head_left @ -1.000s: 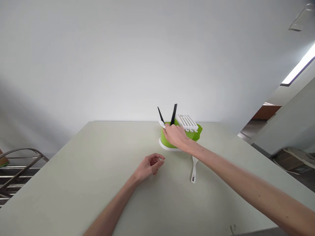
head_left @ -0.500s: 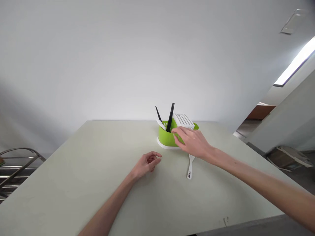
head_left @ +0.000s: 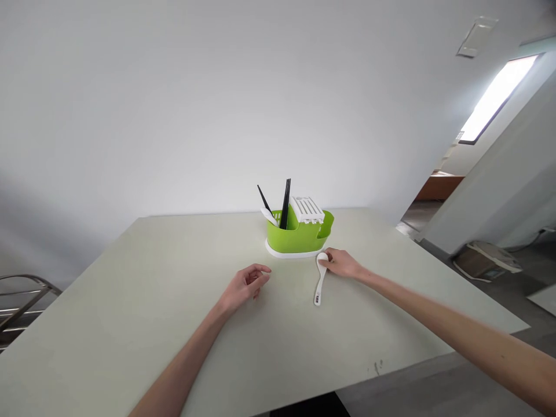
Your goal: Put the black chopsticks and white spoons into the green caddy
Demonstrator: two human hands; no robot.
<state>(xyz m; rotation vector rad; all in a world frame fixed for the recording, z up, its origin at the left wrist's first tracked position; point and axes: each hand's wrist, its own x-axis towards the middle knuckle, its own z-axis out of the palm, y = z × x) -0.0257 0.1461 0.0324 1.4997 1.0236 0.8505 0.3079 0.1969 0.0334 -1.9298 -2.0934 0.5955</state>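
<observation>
A white spoon (head_left: 319, 285) lies on the table in front of the cutlery holder, its bowl end away from me. My right hand (head_left: 341, 263) has its thumb and fingers closed on the right edge of that bowl. To the left, my left hand (head_left: 244, 286) rests on the table with loosely curled fingers, thumb and forefinger apart, holding nothing. The green cutlery holder (head_left: 299, 238) on its white base stands just beyond both hands. Black chopsticks (head_left: 285, 204) and another white spoon (head_left: 270, 217) lean in its left compartment. A slotted white rack (head_left: 307, 209) tops its middle.
The pale table (head_left: 182, 278) reaches back to a white wall (head_left: 217, 116). At the left edge there is a metal rack (head_left: 26, 307). A box (head_left: 486, 260) sits on the floor beyond the table's right side.
My right hand has come down from the front of the cutlery holder and taken hold of the spoon's bowl. The view has turned slightly right; my left hand stays on the table.
</observation>
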